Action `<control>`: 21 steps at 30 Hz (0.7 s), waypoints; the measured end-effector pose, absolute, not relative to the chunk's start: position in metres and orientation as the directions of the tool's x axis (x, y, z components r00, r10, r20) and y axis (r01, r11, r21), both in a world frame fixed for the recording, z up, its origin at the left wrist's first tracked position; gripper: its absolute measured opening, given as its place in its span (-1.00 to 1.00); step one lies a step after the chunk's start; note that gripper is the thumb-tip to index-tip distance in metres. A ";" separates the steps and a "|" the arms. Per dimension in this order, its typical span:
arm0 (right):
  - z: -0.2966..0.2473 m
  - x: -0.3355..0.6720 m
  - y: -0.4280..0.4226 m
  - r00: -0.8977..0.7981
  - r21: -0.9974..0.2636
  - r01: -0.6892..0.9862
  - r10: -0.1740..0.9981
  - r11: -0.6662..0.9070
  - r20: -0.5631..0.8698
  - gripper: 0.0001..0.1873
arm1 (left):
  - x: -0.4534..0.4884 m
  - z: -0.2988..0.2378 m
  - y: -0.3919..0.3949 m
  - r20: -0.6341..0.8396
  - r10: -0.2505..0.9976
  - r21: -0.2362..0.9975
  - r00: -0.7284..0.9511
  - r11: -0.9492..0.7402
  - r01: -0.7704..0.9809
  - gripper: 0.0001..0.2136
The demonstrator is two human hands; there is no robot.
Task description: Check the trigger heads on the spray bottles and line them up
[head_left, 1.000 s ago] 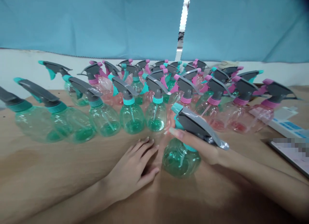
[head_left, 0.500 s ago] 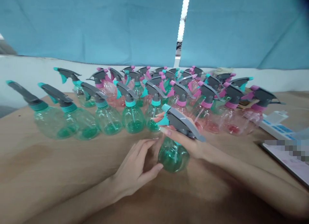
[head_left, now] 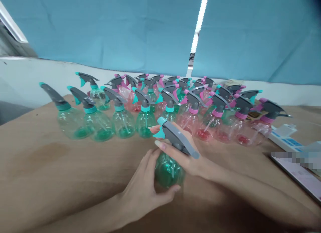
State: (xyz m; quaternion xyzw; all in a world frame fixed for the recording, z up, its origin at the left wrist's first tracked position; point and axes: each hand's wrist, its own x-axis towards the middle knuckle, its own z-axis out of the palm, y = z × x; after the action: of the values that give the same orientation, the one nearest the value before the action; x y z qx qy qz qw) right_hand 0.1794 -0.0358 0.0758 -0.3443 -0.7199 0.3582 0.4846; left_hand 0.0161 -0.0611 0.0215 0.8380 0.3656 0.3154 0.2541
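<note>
A clear green spray bottle with a grey and teal trigger head stands on the brown table in front of me. My left hand cups the round body from the left, thumb under it. My right hand wraps round the neck beneath the trigger head, fingers closed.
Behind stand several more spray bottles, green ones to the left and pink ones to the right, in close rows. A white box with blue print and a flat printed sheet lie at the right. A blue curtain hangs behind.
My left hand has moved from flat on the table to gripping the bottle's body. The bottle has shifted left and closer to me, held by my right hand throughout.
</note>
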 end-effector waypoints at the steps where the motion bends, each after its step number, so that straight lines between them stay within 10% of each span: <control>1: 0.076 0.173 -0.037 -0.289 -0.844 0.150 0.839 0.516 0.461 -0.75 | 0.012 0.023 -0.063 0.341 0.782 0.660 0.521 -0.594 0.460 -0.32; 12: 0.085 0.073 -0.042 -0.458 -0.889 0.074 0.808 0.451 0.372 -0.63 | -0.069 0.031 -0.087 0.393 0.865 0.561 0.310 -0.493 0.665 -0.35; 21: 0.132 0.034 -0.014 -0.877 -0.593 0.307 0.463 0.744 0.128 -0.38 | -0.163 0.029 -0.089 0.473 0.864 0.515 0.173 -0.430 0.742 -0.38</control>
State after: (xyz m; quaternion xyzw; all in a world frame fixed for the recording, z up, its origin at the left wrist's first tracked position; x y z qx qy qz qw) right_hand 0.0343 -0.0136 0.1318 -0.2082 -0.9241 0.2907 0.1345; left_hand -0.1635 -0.0887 0.0287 0.7612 0.5273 0.3683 0.0830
